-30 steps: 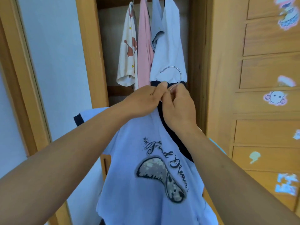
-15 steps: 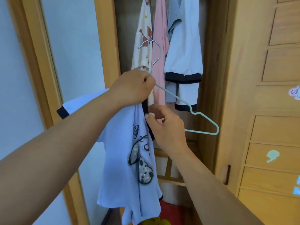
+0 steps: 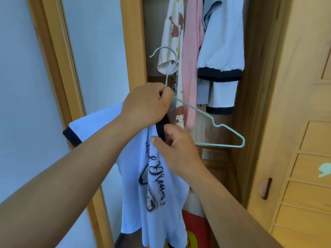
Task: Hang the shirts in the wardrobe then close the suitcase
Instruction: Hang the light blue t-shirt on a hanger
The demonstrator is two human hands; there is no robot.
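My left hand [image 3: 146, 102]: fist closed round the neck of the hanger [image 3: 213, 120], bunching the shirt [image 3: 161, 185] collar with it. My right hand [image 3: 177, 149]: thumb and fingers pinching the dark collar band just below. Shirt: pale blue, printed front, hanging from both hands before the open wardrobe [image 3: 258, 86]; one hanger arm sticks out bare to the right. Wardrobe contents: cream shirt [image 3: 172, 33], pink shirt [image 3: 192, 59], white shirt [image 3: 222, 42] with dark trim, all hung.

Hanger [image 3: 217, 125] before hung shirts [image 3: 221, 42]
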